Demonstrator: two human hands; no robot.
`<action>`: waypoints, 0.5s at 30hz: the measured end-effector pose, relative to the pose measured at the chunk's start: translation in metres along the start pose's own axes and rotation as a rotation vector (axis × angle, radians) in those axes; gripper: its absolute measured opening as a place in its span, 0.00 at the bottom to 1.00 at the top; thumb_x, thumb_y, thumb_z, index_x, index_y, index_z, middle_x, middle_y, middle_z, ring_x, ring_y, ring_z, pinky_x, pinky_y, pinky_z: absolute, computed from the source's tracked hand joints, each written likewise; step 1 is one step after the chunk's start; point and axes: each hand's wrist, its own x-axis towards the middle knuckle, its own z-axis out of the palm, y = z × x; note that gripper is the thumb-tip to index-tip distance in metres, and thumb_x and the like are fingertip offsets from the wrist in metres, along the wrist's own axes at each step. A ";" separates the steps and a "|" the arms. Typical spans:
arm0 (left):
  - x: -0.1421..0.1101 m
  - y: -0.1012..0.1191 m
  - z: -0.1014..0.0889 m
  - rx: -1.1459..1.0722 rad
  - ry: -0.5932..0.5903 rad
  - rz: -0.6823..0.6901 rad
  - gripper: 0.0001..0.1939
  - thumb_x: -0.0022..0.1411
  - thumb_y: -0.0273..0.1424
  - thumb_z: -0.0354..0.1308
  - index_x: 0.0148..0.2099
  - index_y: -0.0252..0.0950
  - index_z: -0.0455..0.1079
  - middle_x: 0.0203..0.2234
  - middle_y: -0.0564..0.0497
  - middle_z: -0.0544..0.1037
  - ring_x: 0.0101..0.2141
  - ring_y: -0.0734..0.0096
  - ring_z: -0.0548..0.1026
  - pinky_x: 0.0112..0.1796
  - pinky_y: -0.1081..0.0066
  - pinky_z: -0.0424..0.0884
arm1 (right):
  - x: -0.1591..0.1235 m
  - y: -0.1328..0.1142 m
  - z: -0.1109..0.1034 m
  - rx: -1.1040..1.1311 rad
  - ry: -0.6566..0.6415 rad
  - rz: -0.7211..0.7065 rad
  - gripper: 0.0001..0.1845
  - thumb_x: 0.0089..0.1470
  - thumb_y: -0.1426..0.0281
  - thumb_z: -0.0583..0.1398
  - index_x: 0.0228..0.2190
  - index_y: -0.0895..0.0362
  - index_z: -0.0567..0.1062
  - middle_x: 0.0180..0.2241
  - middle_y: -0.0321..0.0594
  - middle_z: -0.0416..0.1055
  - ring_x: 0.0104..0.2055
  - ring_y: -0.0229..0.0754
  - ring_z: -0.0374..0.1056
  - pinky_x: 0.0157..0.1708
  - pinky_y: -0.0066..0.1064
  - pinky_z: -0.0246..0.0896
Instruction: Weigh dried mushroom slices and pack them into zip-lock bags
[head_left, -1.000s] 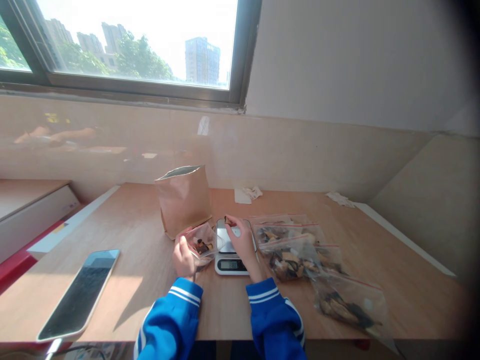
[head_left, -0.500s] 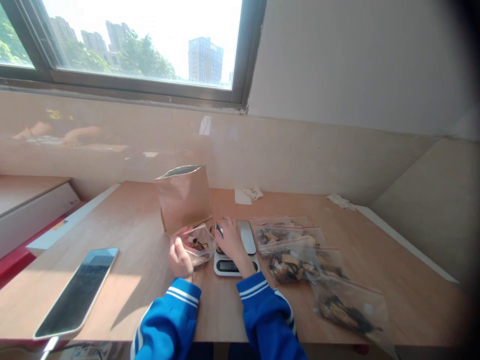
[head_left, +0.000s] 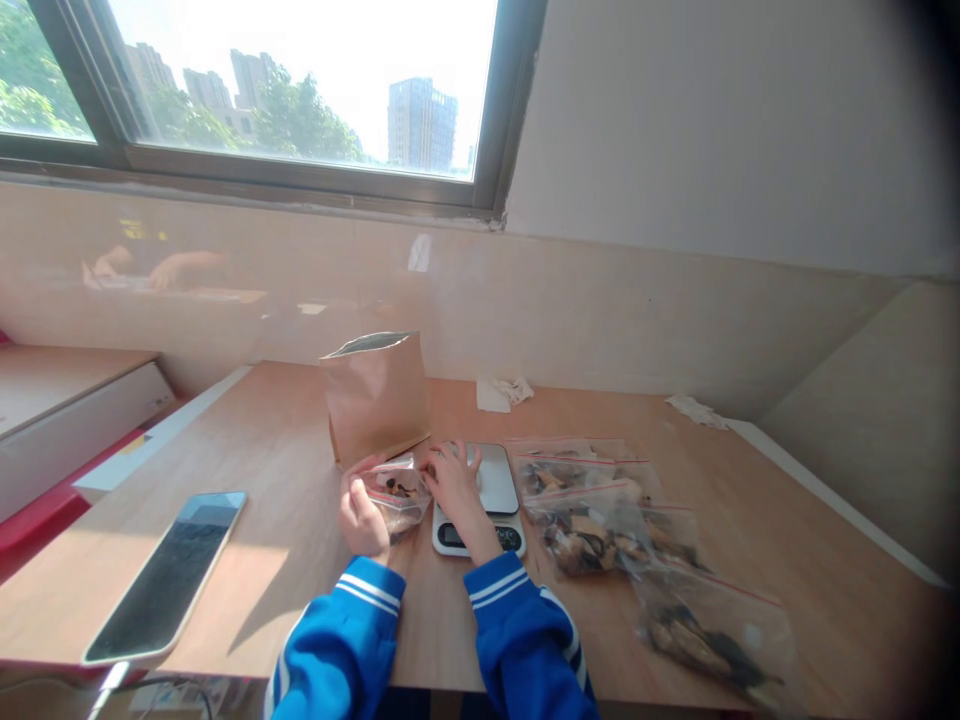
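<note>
My left hand (head_left: 365, 512) is wrapped round the left side of a small clear zip bag (head_left: 403, 508), which lies on the table with dark and tan dried pieces inside. My right hand (head_left: 455, 490) reaches over the left part of a white kitchen scale (head_left: 497, 487). Its thumb and forefinger are at the bag's right edge and appear to pinch it; the fingertips are partly hidden. Part of the scale's display is covered by my right wrist. Behind the small bag stands a brown paper bag (head_left: 377, 395), its top open.
Several filled zip bags (head_left: 592, 535) with red seals overlap to the right of the scale. A phone (head_left: 169, 575) with a cable lies at the left. Crumpled white paper (head_left: 514, 391) is at the back, below the tiled wall. Another table (head_left: 67, 385) stands at far left.
My right hand has shifted slightly left off the scale's plate to the small bag's edge. My left hand keeps its hold. The whole view has moved a little.
</note>
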 end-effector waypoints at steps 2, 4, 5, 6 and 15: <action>0.001 0.000 0.000 0.001 -0.004 0.001 0.20 0.63 0.39 0.43 0.45 0.33 0.70 0.41 0.41 0.79 0.39 0.62 0.77 0.41 0.62 0.73 | 0.000 0.000 0.000 0.009 -0.032 -0.033 0.08 0.57 0.72 0.58 0.35 0.49 0.77 0.44 0.40 0.74 0.57 0.56 0.57 0.57 0.63 0.36; 0.001 -0.001 0.000 0.004 -0.006 0.005 0.20 0.63 0.39 0.43 0.45 0.33 0.70 0.41 0.41 0.79 0.39 0.62 0.78 0.42 0.62 0.73 | 0.001 -0.001 -0.001 0.005 -0.058 -0.037 0.10 0.57 0.71 0.59 0.40 0.49 0.76 0.44 0.41 0.75 0.56 0.58 0.57 0.56 0.64 0.35; 0.001 -0.001 0.000 0.005 -0.006 0.005 0.20 0.63 0.39 0.43 0.44 0.33 0.71 0.41 0.41 0.79 0.39 0.62 0.77 0.42 0.62 0.73 | 0.002 -0.001 -0.001 0.000 -0.066 -0.034 0.11 0.56 0.71 0.60 0.42 0.50 0.76 0.44 0.42 0.75 0.56 0.58 0.58 0.56 0.64 0.35; 0.001 -0.001 0.000 0.007 -0.005 0.004 0.20 0.63 0.39 0.43 0.44 0.34 0.71 0.41 0.41 0.79 0.39 0.62 0.77 0.42 0.62 0.73 | 0.003 -0.002 -0.001 -0.006 -0.075 -0.034 0.12 0.56 0.71 0.60 0.43 0.50 0.75 0.44 0.43 0.75 0.55 0.59 0.58 0.56 0.64 0.35; 0.002 0.003 0.001 0.034 -0.004 -0.016 0.20 0.63 0.39 0.42 0.44 0.34 0.71 0.39 0.43 0.79 0.38 0.63 0.78 0.42 0.63 0.73 | -0.001 0.002 0.006 0.239 0.183 0.009 0.13 0.55 0.76 0.59 0.40 0.49 0.75 0.40 0.39 0.73 0.48 0.49 0.64 0.53 0.52 0.47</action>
